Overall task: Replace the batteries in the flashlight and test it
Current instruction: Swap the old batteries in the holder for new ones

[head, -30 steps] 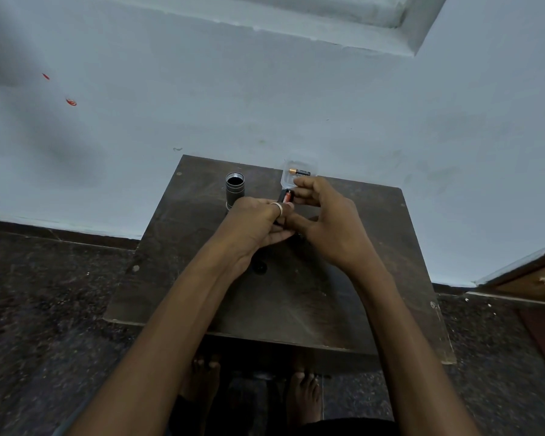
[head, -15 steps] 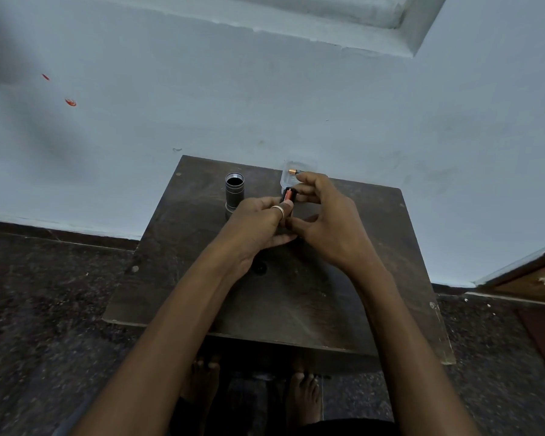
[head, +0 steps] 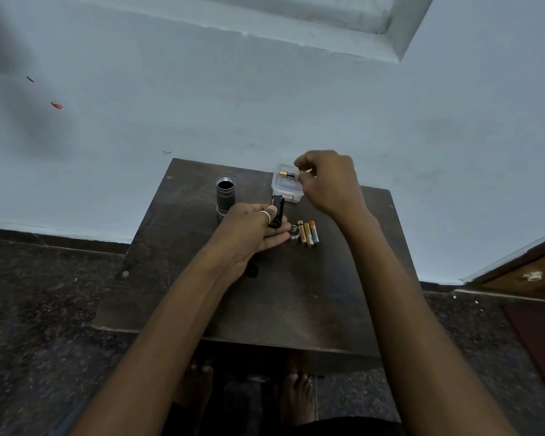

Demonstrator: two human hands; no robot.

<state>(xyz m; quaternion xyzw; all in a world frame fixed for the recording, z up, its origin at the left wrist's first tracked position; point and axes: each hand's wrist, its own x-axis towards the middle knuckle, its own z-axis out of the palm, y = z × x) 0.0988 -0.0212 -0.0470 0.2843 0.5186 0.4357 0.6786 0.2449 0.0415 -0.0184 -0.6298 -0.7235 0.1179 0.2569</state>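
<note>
Nearest on the dark table (head: 296, 309), the left hand (head: 252, 231) is wrapped around the black battery holder (head: 277, 211), whose long axis runs near to far, with three loose batteries (head: 308, 232) lying just to its right. Farther back and right, the right hand (head: 331, 184) pinches a fresh battery (head: 287, 174) lying left-right over the clear plastic box (head: 285, 188). That battery lies just beyond the holder's far end; its label is unreadable, and the open flashlight body (head: 225, 195) stands upright at left.

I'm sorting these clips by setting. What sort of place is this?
Probably a room in a home, not a workshop. A small dark wooden table stands against a plain pale painted wall on a speckled stone floor, and the person's bare feet show below the table's near edge.
</note>
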